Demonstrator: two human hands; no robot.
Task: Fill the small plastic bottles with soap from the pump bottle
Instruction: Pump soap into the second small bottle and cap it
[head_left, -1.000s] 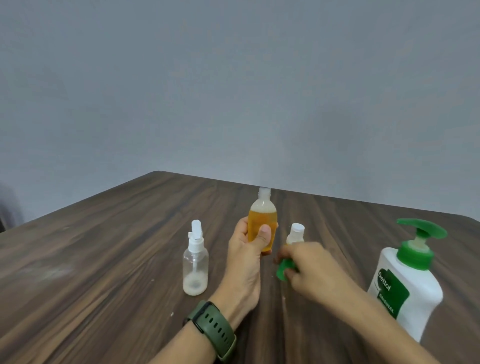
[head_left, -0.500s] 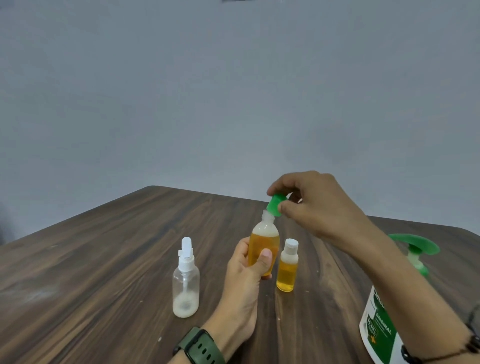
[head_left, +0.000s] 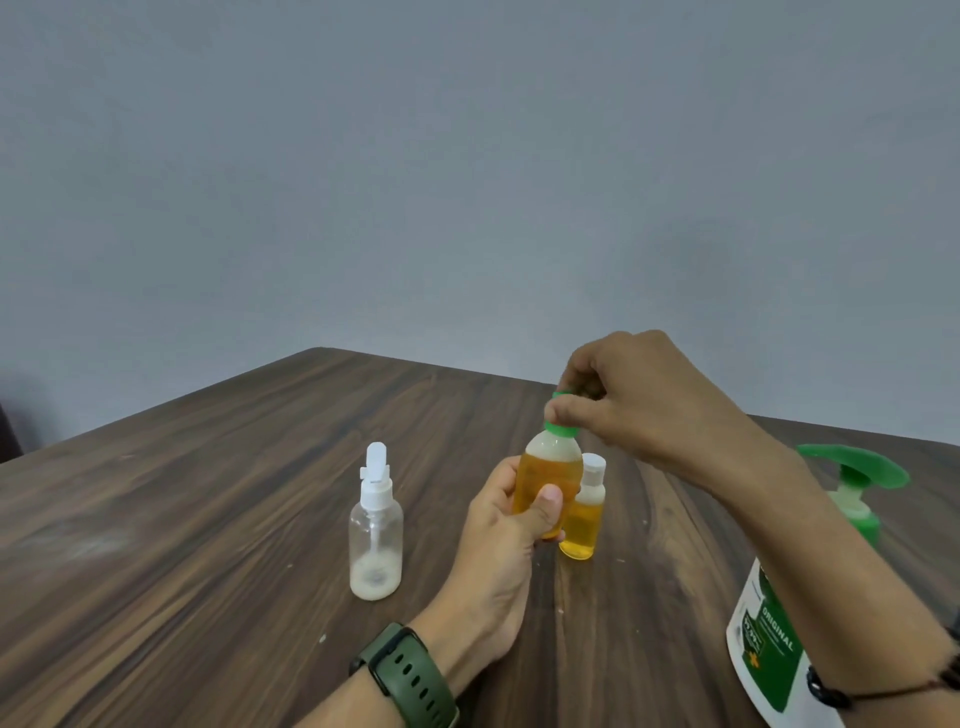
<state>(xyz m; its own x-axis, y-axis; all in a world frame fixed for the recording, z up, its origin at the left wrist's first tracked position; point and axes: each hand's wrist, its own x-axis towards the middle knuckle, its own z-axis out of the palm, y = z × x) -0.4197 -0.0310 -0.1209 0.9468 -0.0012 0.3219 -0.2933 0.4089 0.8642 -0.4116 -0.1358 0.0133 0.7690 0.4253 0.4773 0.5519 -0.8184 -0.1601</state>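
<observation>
My left hand (head_left: 501, 540) grips a small plastic bottle (head_left: 548, 470) filled with orange soap, upright on the wooden table (head_left: 208, 493). On the bottle's neck sits a green cap (head_left: 561, 427), and the fingers of my right hand (head_left: 639, 400) pinch it from above. Just right of it stands a smaller bottle (head_left: 584, 514) with orange soap and a white cap. To the left stands a clear spray bottle (head_left: 375, 530) with a white nozzle and a little white residue at its bottom. The white pump bottle (head_left: 769, 639) with a green pump head (head_left: 857, 470) is at the right, partly behind my right forearm.
A plain grey wall rises behind the table's far edge. Bare wood lies left of the spray bottle and in front of my hands. I wear a green watch (head_left: 410, 675) on my left wrist and a thin dark band (head_left: 831, 693) on my right.
My right hand picked the green cap up from the table, lifted it over the orange bottle and has brought it down onto the neck. My left hand kept hold of the bottle.
</observation>
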